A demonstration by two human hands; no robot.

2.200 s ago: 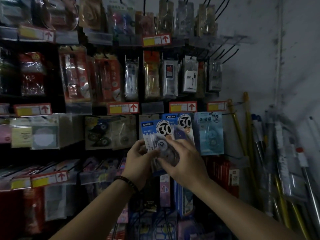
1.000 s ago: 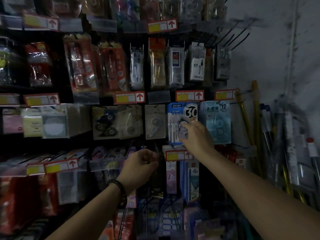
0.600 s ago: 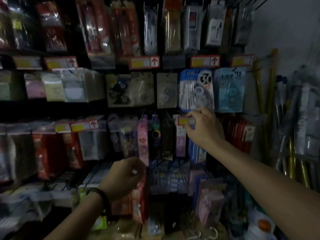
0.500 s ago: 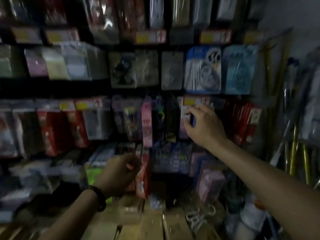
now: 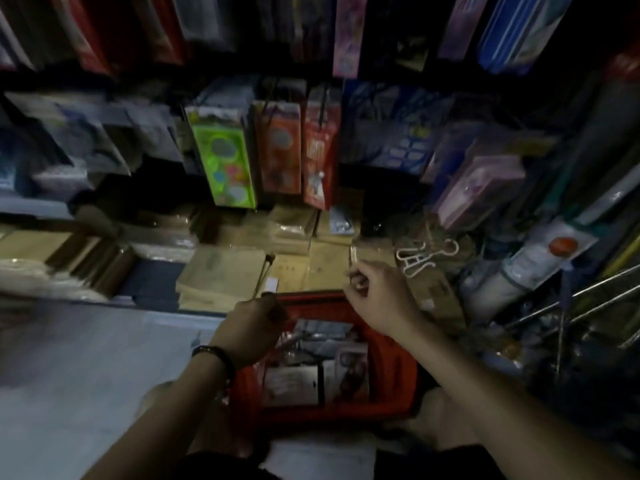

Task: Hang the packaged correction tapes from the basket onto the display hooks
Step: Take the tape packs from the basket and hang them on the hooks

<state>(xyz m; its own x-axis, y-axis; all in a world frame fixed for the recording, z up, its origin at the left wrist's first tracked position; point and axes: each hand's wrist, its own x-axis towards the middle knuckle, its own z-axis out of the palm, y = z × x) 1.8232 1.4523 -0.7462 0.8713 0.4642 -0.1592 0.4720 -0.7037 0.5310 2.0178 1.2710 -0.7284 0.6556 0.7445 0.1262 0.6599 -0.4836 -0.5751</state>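
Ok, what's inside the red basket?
Flat packs lie in the red basket, overlapping, at least three. The left hand covers its far-left corner, and whatever lies beneath the top packs is hidden. Labels are too blurred to read.

In front of you, the low shelf carries stacks of brown paper packs. The red basket sits just before it, beside the pale floor.

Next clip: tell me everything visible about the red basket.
The red basket looks like plastic, rectangular and open-topped, low between the person's forearms. Flat carded packages lie inside. The left hand overlaps its far-left rim; the right hand hovers by its far-right corner. Contact is unclear.
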